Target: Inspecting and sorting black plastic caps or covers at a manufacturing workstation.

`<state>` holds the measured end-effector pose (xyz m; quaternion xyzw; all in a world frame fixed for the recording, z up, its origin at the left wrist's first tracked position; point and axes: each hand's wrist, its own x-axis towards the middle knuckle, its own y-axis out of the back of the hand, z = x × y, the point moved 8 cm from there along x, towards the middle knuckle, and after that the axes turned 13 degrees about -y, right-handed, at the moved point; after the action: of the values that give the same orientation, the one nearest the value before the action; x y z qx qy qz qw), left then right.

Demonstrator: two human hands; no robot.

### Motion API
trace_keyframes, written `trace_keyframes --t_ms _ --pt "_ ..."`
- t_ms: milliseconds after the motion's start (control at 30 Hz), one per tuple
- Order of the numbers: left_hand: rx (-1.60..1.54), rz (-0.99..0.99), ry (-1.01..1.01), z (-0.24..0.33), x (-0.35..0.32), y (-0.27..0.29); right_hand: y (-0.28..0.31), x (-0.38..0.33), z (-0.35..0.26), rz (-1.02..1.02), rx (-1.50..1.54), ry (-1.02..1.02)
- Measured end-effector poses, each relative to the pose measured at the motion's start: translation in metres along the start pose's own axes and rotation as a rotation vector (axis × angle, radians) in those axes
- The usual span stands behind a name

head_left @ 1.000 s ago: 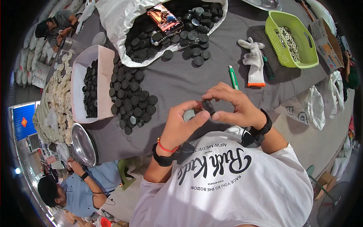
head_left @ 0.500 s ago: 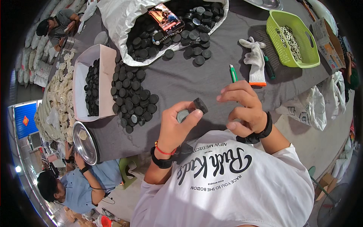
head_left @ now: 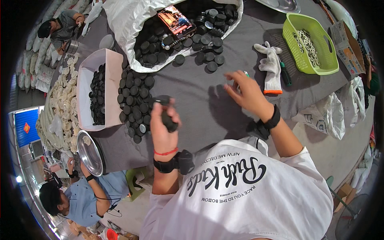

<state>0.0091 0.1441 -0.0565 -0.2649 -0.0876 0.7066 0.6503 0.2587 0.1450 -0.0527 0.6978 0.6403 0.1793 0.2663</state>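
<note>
Fingers of the left hand [head_left: 163, 130] curl closed around a small black cap [head_left: 169, 122], held above the grey table [head_left: 200, 104] beside the pile of black caps [head_left: 135, 102]. Right hand [head_left: 249, 93] hovers with fingers spread, holding nothing, between the white sack [head_left: 128, 24] of caps and a white glove [head_left: 271, 68]. Green basket [head_left: 310, 44] sits far right.

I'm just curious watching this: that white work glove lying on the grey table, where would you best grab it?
Probably at the orange-edged cuff of the white work glove, coming from the person's side. It lies flat on the grey table with its cuff toward the right hand, which hovers open just beside it; the fingers point away and are floppy.
</note>
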Motion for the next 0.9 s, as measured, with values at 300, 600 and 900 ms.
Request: trace_keyframes --t_ms 300,600,900 --pt "0.036 -0.063 0.029 -0.008 0.005 -0.006 -0.010 0.078 0.020 0.181 -0.422 -0.043" --pt "0.361 -0.443 0.053 -0.019 -0.020 -0.063 0.004 -0.022 -0.058 -0.409 0.477 0.211" --pt "0.519 -0.530 -0.040 -0.004 -0.032 -0.077 0.027 -0.061 -0.068 -0.095 0.533 0.389"
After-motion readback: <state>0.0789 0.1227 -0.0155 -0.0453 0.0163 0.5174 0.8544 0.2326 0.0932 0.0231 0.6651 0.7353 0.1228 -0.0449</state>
